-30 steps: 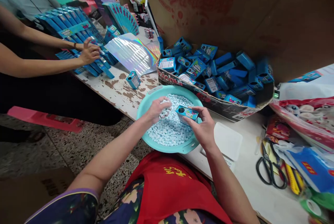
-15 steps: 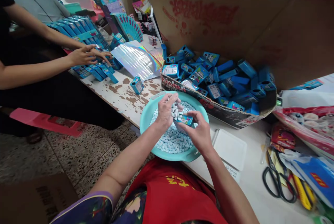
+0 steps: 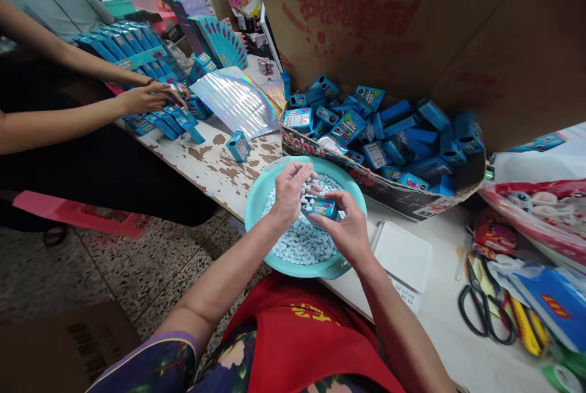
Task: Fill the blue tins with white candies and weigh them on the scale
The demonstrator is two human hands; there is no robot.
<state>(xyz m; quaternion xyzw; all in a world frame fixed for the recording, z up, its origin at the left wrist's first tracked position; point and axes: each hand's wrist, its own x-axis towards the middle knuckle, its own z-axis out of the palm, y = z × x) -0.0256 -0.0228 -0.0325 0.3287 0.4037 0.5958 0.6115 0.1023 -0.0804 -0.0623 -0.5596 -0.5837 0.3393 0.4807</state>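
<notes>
Over a turquoise basin (image 3: 256, 222) filled with small pale-blue candies (image 3: 302, 246), my left hand (image 3: 289, 190) is cupped around a handful of the same candies, some showing at its fingers. My right hand (image 3: 350, 225) grips a small blue candy box (image 3: 324, 208) between thumb and fingers, tilted toward the left hand. The candies in the left hand lie right at the end of the box. The box's opening is hard to make out.
An open carton (image 3: 357, 179) of blue boxes stands behind the basin. To the right are a white scale (image 3: 403, 255) and black scissors (image 3: 485, 304). One blue box (image 3: 238, 146) stands near a shiny sheet (image 3: 242, 103). At left, another person's hands (image 3: 155, 97) handle blue boxes.
Fewer candies show at my left fingers, and the blue box has tipped slightly. The other person's hands have drawn closer together over their boxes.
</notes>
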